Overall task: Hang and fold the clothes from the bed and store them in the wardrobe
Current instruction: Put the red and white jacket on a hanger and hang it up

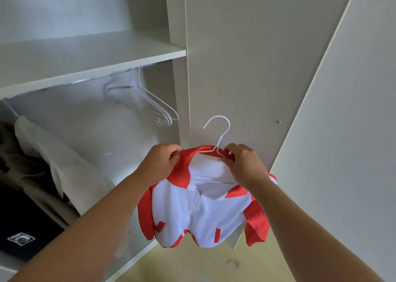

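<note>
Both hands, left hand (164,159) and right hand (242,161), pinch the red-and-white zip jacket (201,213) onto the white wire hanger (216,136); hanging is underway. Next, hook it onto the rail (70,82) up-left.

No legible txt; white patch (21,239) on dark garment (27,215), btm left, print too blurry

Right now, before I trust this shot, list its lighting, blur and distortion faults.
Head view: soft, even daylight, no hard shadows on the jacket. Head view: the lower left of the wardrobe falls dark, so the dark clothes there are hard to read. Head view: the wide-angle lens slants the shelf and door edges. Head view: the empty hangers look slightly soft.
</note>
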The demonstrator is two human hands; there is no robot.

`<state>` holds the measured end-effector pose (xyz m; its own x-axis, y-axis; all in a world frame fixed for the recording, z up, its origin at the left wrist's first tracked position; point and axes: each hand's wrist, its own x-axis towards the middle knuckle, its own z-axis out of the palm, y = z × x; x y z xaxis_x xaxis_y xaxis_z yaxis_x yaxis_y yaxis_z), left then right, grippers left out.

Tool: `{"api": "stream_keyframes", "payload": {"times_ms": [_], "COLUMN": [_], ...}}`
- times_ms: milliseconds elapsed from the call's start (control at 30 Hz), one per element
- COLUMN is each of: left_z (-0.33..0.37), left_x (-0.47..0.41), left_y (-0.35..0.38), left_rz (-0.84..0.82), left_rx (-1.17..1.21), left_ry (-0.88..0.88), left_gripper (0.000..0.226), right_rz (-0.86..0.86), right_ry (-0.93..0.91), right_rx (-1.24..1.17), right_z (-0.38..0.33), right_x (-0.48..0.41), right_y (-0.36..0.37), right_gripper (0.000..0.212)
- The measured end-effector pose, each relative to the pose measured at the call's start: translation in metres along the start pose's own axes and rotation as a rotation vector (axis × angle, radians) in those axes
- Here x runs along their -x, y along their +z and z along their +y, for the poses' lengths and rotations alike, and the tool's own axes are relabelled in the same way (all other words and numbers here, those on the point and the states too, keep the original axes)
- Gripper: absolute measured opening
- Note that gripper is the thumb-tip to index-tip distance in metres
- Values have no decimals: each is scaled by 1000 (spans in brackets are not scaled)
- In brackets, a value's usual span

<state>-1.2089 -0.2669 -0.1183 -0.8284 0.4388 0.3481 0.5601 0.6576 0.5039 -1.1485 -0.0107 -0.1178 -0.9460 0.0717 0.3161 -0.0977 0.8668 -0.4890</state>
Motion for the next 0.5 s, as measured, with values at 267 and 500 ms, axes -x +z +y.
{"api": "stream_keyframes", "payload": {"times_ms": [267,500], "left_z": [35,36], "left_x": [10,12], "left_y": [12,23], "left_rz": [-116,44], "left_rx": [-132,-149], "left_ry": [-49,-39], "left_gripper": [36,28], "right_rz": [9,-300], "right_ry": [-206,-186], "right_rx": [-50,207], "right_z": [-17,-18], "right_x": [6,-8], "right_y": [13,4], "right_gripper": [22,17]}}
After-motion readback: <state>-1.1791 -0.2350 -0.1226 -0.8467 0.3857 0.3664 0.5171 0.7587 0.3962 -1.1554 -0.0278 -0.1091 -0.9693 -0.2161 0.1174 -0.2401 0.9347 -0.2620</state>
